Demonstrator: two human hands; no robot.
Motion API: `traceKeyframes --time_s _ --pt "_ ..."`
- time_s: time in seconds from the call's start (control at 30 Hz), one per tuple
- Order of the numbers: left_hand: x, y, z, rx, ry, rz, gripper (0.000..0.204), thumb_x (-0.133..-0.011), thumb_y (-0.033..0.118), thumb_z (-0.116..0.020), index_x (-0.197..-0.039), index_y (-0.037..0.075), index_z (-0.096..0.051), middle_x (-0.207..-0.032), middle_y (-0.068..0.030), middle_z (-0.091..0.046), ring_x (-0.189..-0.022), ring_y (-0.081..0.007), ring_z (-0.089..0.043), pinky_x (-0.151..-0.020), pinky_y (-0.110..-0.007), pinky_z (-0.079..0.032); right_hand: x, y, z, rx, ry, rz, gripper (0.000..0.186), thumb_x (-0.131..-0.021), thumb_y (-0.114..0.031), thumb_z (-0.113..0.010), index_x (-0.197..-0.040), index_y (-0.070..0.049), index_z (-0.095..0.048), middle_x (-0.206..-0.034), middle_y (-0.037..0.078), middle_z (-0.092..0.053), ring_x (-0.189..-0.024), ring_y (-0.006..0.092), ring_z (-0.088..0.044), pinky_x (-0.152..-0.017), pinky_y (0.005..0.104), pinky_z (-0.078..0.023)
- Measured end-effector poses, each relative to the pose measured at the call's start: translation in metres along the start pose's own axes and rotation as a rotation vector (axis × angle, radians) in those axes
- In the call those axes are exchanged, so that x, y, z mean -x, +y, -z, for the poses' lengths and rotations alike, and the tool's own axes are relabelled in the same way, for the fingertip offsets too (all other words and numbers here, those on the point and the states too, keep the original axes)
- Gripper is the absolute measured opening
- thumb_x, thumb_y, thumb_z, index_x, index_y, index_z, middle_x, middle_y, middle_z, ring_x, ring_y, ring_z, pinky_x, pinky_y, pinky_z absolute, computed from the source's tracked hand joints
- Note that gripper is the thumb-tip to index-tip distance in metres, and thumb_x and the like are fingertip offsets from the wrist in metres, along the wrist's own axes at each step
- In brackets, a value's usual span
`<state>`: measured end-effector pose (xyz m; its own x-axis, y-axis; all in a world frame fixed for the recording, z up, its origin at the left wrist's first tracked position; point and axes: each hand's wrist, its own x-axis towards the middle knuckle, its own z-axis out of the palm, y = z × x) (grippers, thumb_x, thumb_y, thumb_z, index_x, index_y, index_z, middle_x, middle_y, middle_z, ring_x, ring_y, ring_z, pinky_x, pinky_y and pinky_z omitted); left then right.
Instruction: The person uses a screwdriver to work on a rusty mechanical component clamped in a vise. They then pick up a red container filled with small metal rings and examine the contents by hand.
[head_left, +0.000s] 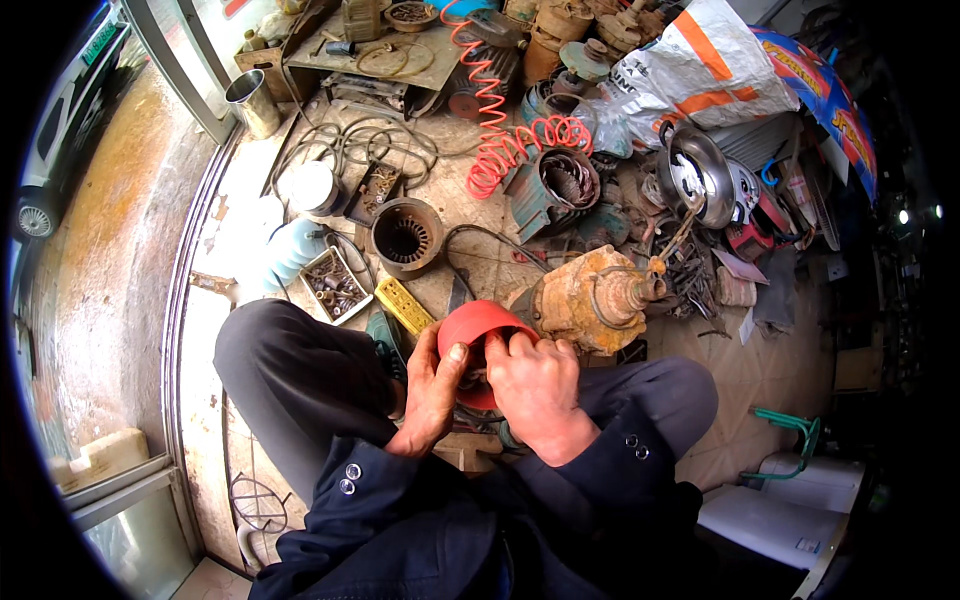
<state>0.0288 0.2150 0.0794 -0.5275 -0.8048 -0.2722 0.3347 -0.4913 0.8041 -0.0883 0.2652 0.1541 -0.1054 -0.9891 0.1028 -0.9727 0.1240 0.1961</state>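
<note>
Left hand is curled round the left side of a red round shell, thumb pressed near its rim and fingers going behind the wall. Right hand is partly closed over the right side, its bent fingertips at the shell's opening; whether they pinch anything inside cannot be told. The shell is held up between the person's bent knees, its hollow turned toward the person, with the inside mostly hidden by the hands.

Just beyond it, slightly left, is a yellow slotted block, and next to that a pale tray full of small metal parts. Near the right hand, a rusty, orange-brown machine casing lies on its side. Farther out, a dark slotted ring sits on the tiled floor, with a green finned housing to its right and a red coiled hose behind. A shiny metal pan rests at the right among heaped parts, below a white and orange sack. At far left, a metal cup stands near the door frame
</note>
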Motion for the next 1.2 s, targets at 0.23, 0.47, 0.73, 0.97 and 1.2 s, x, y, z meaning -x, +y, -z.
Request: traceKeyframes --time_s 0.23,0.47,0.73,0.97,1.2 --pt "0.003 0.004 -0.001 -0.091 0.031 0.049 0.052 -0.093 0.029 -0.064 -0.131 -0.002 -0.046 -0.110 -0.0092 -0.058 -0.099 -0.0158 -0.054 -0.089 -0.030 -0.045 -0.001 0.004 -0.005 -0.093 -0.032 -0.021 0.006 -0.073 -0.015 -0.062 -0.078 -0.012 -0.064 -0.063 0.003 -0.059 -0.058 0.0202 -0.064 -0.058 0.0341 -0.049" --pt "-0.004 -0.008 0.001 0.026 0.024 0.030 0.054 -0.094 0.037 -0.059 -0.131 -0.002 -0.047 -0.112 -0.0102 -0.059 -0.098 -0.0157 -0.057 -0.087 -0.030 -0.047 -0.002 0.010 -0.004 -0.275 0.086 -0.008 0.009 -0.074 -0.011 -0.064 -0.081 -0.007 -0.061 -0.063 0.006 -0.058 -0.057 0.0237 -0.064 -0.055 0.0358 -0.049" --pt "-0.001 0.002 -0.003 0.381 -0.070 0.154 0.070 -0.093 0.058 -0.052 -0.133 0.002 -0.044 -0.123 -0.0162 -0.057 -0.109 -0.0253 -0.060 -0.095 -0.041 -0.052 0.000 0.020 0.020 -0.875 0.288 -0.157 0.008 -0.083 -0.005 -0.063 -0.085 -0.002 -0.056 -0.066 0.009 -0.059 -0.053 0.0216 -0.059 -0.049 0.0331 -0.044" --pt "-0.002 0.000 0.001 0.344 -0.136 0.180 0.076 -0.094 0.063 -0.044 -0.140 0.004 -0.041 -0.132 -0.0158 -0.054 -0.120 -0.0289 -0.055 -0.104 -0.045 -0.045 0.005 0.043 0.015 -1.794 -0.049 -0.557 0.010 -0.092 -0.011 -0.055 -0.089 -0.002 -0.057 -0.068 -0.001 -0.048 -0.057 0.0055 -0.039 -0.051 0.0218 -0.033" --pt "-0.002 0.002 -0.001 0.452 -0.104 0.211 0.074 -0.091 0.060 -0.053 -0.136 0.002 -0.042 -0.126 -0.0163 -0.056 -0.115 -0.0270 -0.057 -0.099 -0.041 -0.050 0.007 0.052 0.020 -2.201 -0.115 -0.591 0.013 -0.100 -0.016 -0.051 -0.097 -0.003 -0.051 -0.072 0.004 -0.055 -0.051 0.0049 -0.041 -0.045 0.0217 -0.034"
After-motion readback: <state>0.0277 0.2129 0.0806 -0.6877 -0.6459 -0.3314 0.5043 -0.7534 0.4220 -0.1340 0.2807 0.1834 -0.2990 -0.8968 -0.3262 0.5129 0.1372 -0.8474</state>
